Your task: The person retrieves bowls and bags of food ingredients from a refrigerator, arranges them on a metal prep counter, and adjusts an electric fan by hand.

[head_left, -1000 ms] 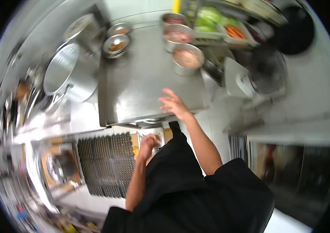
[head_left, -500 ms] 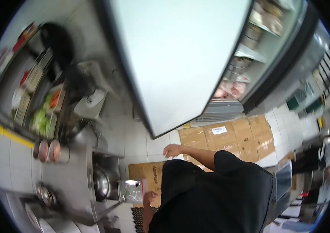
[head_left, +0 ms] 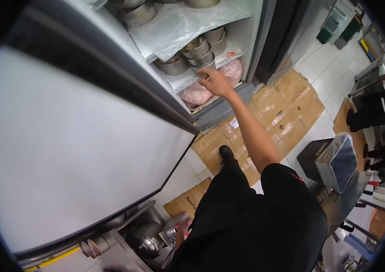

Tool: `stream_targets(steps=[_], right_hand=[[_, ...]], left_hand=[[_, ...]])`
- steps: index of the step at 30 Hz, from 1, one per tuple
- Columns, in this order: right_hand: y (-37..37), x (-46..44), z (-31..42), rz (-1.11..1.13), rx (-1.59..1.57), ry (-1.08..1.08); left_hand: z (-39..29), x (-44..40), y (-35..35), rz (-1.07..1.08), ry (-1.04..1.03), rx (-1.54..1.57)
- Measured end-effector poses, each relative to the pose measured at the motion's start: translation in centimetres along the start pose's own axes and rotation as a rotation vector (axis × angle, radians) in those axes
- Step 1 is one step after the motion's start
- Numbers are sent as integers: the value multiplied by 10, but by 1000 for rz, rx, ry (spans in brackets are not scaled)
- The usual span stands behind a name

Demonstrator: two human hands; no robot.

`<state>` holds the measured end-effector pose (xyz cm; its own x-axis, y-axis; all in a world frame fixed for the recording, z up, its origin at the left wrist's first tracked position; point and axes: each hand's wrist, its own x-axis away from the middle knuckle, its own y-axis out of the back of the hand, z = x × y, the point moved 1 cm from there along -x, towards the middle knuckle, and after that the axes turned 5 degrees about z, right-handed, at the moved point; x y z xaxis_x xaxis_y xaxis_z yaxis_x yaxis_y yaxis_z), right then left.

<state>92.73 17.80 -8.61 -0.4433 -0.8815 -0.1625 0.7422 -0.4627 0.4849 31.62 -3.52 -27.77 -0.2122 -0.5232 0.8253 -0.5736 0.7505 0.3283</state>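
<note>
My right hand [head_left: 215,82] reaches into the open refrigerator, its fingers apart and nothing in them. Just in front of it are stacked round metal tins [head_left: 198,53], some with food inside. Below the hand, pink raw meat in clear plastic bags [head_left: 197,93] lies on the bottom level. I cannot tell whether my fingertips touch anything. My left hand [head_left: 183,229] hangs low beside my leg, blurred, next to a clear plastic item [head_left: 169,235]. Its fingers are too unclear to read, and whether it holds that item is not visible.
The wide white refrigerator door [head_left: 79,149] swings out on the left. Flattened cardboard [head_left: 287,113] covers the floor tiles. A lined bin [head_left: 337,163] stands to the right, with other people [head_left: 374,109] beyond. A metal pot [head_left: 145,240] sits in a steel counter at lower left.
My view has turned and come closer to the refrigerator, so its inside shows more. My right hand has moved from near my body out toward the shelves. My left hand stays low.
</note>
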Motion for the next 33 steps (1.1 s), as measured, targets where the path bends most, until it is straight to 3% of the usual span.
stream_targets(steps=[2, 4, 5, 7, 10, 15, 19, 21, 22, 26, 29, 33], right_hand=[[8, -35, -16, 72, 16, -9], [17, -58, -26, -322, 56, -129], [21, -69, -24, -318, 46, -127], [28, -75, -17, -476, 323, 191], [24, -100, -39, -306, 29, 240], [28, -91, -46, -293, 65, 290], [73, -70, -18, -206, -21, 267], [108, -60, 5, -27, -260, -13], [118, -66, 4, -175, -236, 153], [166, -105, 57, -291, -125, 257], [162, -137, 81, -285, -143, 354], [128, -157, 97, -117, -200, 450]], left_hand=[[-116, -27, 16, -14, -80, -11], [-228, -50, 25, -10, -208, -23], [-275, -62, 28, 19, -321, -25], [-362, -76, 23, 130, -463, -25], [-485, -85, 10, 310, -654, 59], [-604, -129, -3, 96, -733, 384], [-635, -122, -11, -14, -773, 376], [-622, -110, -18, 100, -818, 362], [-610, -109, -22, 156, -790, 364], [-562, -88, -36, 292, -678, 289], [-517, -80, -39, 391, -697, 139], [-450, -77, -31, 363, -489, 17]])
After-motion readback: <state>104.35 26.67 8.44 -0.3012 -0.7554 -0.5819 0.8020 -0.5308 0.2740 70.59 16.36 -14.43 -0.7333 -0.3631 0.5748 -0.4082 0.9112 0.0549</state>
